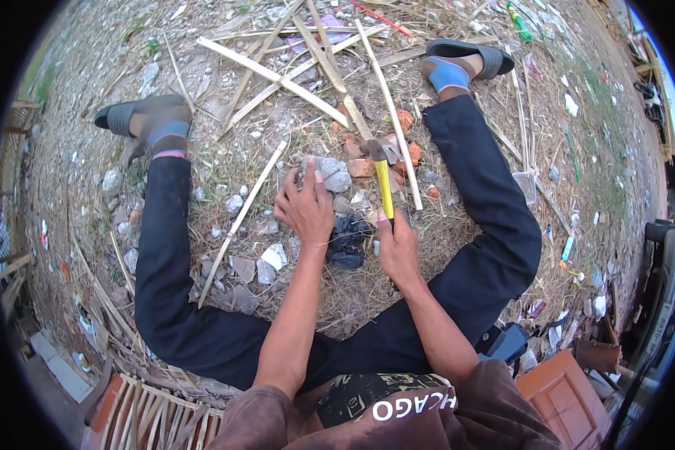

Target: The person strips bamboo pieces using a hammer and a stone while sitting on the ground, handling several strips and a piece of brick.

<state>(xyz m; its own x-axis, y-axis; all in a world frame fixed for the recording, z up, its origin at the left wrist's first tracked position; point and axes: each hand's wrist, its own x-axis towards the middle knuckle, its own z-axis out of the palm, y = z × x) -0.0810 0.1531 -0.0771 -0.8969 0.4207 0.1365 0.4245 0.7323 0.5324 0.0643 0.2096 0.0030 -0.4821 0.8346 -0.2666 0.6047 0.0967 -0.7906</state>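
My right hand is wrapped round the handle of a hammer with a yellow grip. The hammer's metal head lies over the near end of a wooden strip, among broken orange brick pieces. My left hand is empty, its fingers extended and apart, with the fingertips at the side of a grey stone; contact with it is hard to tell. A crumpled black plastic bag lies on the ground between my hands. Just right of the hammer lies a long pale wooden strip.
My outstretched legs frame the work spot. Crossed wooden strips lie ahead, and another strip is on the left. Loose stones and litter dot the dry ground. Behind are a bundle of strips and a reddish-brown panel.
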